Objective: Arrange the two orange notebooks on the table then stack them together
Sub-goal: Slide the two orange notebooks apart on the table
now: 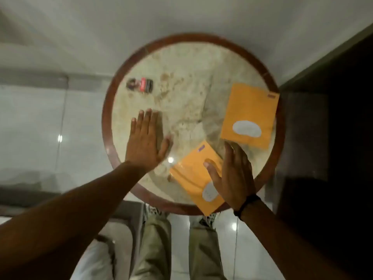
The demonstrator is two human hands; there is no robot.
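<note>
Two orange notebooks lie apart on a round marble table (181, 63) with a reddish wooden rim. The far notebook (250, 110) rests at the right edge, its white label toward me. The near notebook (191, 170) lies tilted at the front edge, one corner hanging over the rim. My right hand (232, 176) is flat and spread over the near notebook's right side, thumb on its cover. My left hand (144, 142) is flat with fingers apart over the bare marble at the left, holding nothing.
A small dark packet with a red band (140, 84) lies at the table's far left. A dark wall or cabinet (333, 138) stands close on the right. My legs and shoes (157, 229) show under the front rim, on a glossy tiled floor.
</note>
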